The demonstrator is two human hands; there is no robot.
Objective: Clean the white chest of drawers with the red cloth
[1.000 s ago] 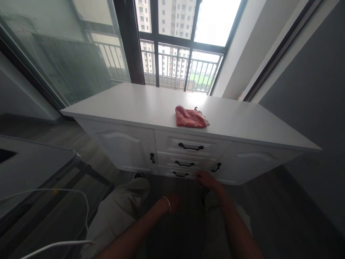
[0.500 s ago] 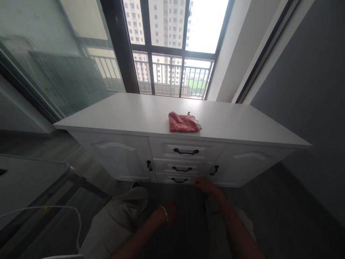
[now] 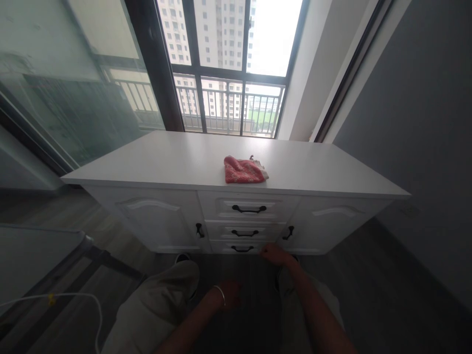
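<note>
My right hand [image 3: 275,254] hangs low in front of the white cabinet [image 3: 332,226], just right of the bottom drawer's dark handle [image 3: 242,249]. Its fingers look curled in, and nothing shows in them. Lower down, between my knees, my left hand [image 3: 232,293] hangs above the dark floor with a bangle [image 3: 221,295] at the wrist. Shadow hides its fingers. A folded red patterned cloth [image 3: 243,170] with a pale edge lies on the cabinet top [image 3: 165,160], near its front edge. Two more drawer handles, the upper [image 3: 249,209] and the middle [image 3: 245,233], sit above the bottom one.
Dark handles mark the left door [image 3: 199,230] and right door [image 3: 288,233]. Behind the cabinet stands a framed window [image 3: 224,73]. At the left are a pale panel on a dark frame [image 3: 40,255] and a white cable [image 3: 73,295]. A grey wall [image 3: 405,108] rises at the right.
My view has shifted a little, so the cabinet and cloth appear slightly further left and lower. Both hands stay near the same places; the cloth lies as before.
</note>
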